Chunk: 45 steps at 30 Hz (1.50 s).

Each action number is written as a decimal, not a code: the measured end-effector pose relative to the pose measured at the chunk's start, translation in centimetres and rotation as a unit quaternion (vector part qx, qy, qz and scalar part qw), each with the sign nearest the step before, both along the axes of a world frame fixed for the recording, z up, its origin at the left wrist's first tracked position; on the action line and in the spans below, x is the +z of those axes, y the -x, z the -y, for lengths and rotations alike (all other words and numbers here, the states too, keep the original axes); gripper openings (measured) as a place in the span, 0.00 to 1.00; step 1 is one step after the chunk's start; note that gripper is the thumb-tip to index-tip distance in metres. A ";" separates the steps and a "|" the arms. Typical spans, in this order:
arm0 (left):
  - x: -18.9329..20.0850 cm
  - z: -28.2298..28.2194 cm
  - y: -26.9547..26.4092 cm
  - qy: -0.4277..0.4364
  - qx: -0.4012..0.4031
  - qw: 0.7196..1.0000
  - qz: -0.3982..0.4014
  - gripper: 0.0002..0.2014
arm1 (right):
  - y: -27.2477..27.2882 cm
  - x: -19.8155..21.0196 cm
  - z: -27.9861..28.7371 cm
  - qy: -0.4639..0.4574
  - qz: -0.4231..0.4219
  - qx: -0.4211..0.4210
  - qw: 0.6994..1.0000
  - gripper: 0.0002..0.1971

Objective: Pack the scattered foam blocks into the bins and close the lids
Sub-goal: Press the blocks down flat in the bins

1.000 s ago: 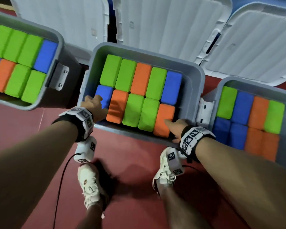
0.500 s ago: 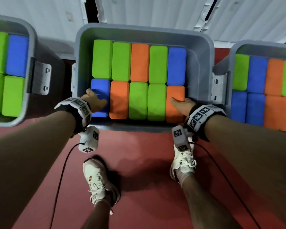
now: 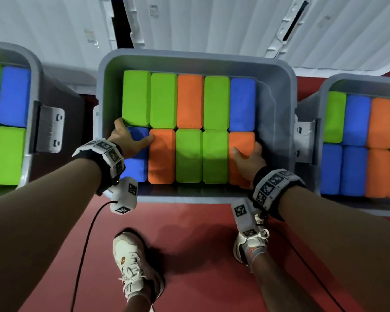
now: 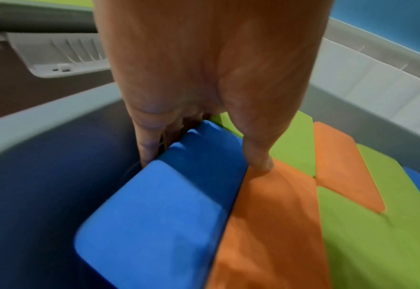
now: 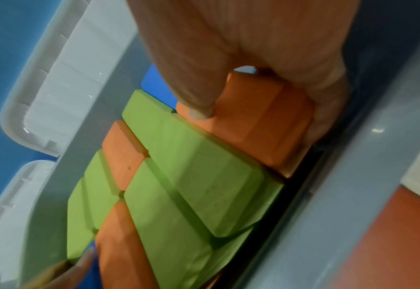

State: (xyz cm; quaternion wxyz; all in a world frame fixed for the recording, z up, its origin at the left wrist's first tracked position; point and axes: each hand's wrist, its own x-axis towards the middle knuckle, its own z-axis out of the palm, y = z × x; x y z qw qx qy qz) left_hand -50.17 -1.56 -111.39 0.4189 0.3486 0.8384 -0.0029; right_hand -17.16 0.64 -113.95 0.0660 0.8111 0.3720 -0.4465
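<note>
Blue block (image 3: pixel 135 163) (near row) between left hand's (image 3: pixel 127 140) fingers (image 4: pixel 145 144) and thumb.

Both my forearms reach forward and down, bare to the wrists, each with a black band of printed markers. My left hand (image 3: pixel 127 140) sits at the near left, fingers (image 4: pixel 145 148) curled down over the far left edge of what it holds and thumb stretched right, its tip pressing down. My right hand (image 3: pixel 248 159) sits at the near right, thumb on top, fingers wrapped down the right side. My feet stand below, well apart.
</note>
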 end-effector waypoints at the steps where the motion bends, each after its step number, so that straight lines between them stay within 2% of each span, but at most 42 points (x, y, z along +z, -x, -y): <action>1: -0.4 0.0 0.3 0.001 -0.004 1.000 0.003 0.49 | 0.3 0.1 -0.8 0.003 0.011 0.013 1.000 0.42; 5: -1.7 0.4 0.7 0.025 -0.017 0.999 0.012 0.55 | 1.1 -1.1 -3.0 0.030 0.056 0.033 0.997 0.40; 8: -2.2 0.7 0.3 0.022 0.000 0.999 0.032 0.59 | 1.5 -0.9 -2.4 0.024 0.071 0.012 0.997 0.39; 12: -2.2 0.5 1.1 0.032 -0.016 0.999 0.029 0.61 | 1.3 -1.3 -2.6 0.032 0.063 0.014 0.997 0.39; 16: -1.8 -0.3 1.5 0.046 -0.029 0.998 0.032 0.60 | 1.2 -1.5 -3.2 0.025 0.062 0.020 0.998 0.41; 20: -2.1 -0.2 1.5 0.057 -0.057 0.996 0.022 0.61 | 2.6 -1.6 -3.5 0.050 0.098 0.001 0.994 0.52; 23: -1.6 -0.2 1.1 0.045 -0.064 0.997 -0.010 0.63 | 2.7 -0.5 -4.2 0.042 0.092 0.019 0.995 0.42; 26: 0.0 -0.4 1.0 0.041 -0.073 0.996 -0.018 0.58 | 2.4 0.8 -5.2 0.060 0.127 0.085 0.986 0.44; 29: 2.3 -0.1 1.8 0.015 -0.080 0.996 -0.030 0.43 | 3.7 4.2 -5.6 0.081 0.181 0.152 0.968 0.47; 32: 5.2 0.3 4.1 0.015 -0.112 0.994 -0.006 0.24 | 6.7 8.1 -6.1 0.026 0.205 0.198 0.958 0.38; 34: 7.8 0.9 6.3 0.029 -0.136 0.990 0.023 0.17 | 9.7 10.5 -6.0 -0.018 0.217 0.267 0.939 0.30; 36: 10.5 1.9 8.9 0.031 -0.131 0.988 0.070 0.14 | 13.8 12.6 -5.2 -0.043 0.195 0.345 0.917 0.28; 38: 13.0 3.1 11.5 0.023 -0.113 0.988 0.103 0.13 | 18.1 14.1 -4.4 -0.045 0.159 0.383 0.909 0.26; 42: 17.2 7.8 19.7 0.020 -0.102 0.990 0.096 0.10 | 27.1 16.9 -1.6 -0.032 0.122 0.434 0.892 0.24; 45: 19.4 12.8 27.3 0.053 -0.072 0.992 0.088 0.12 | 33.7 18.7 1.0 -0.029 0.089 0.454 0.886 0.22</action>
